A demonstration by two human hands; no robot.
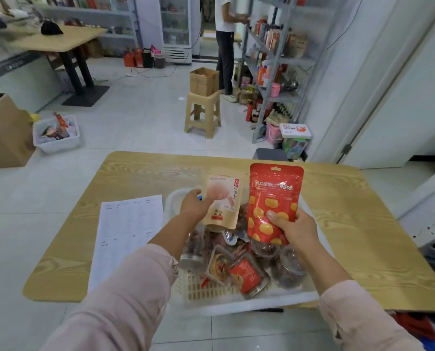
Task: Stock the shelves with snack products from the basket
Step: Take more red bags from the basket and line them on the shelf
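left hand (194, 205) – beige pouch (222, 198) | right hand (296, 228) – red pouch (274, 196) | above basket (236, 304)

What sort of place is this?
Probably a small shop or its stockroom: metal shelving packed with packaged goods, a glass-door fridge at the back, and a basket of snacks, with the left hand holding a beige pouch and the right hand a red pouch.
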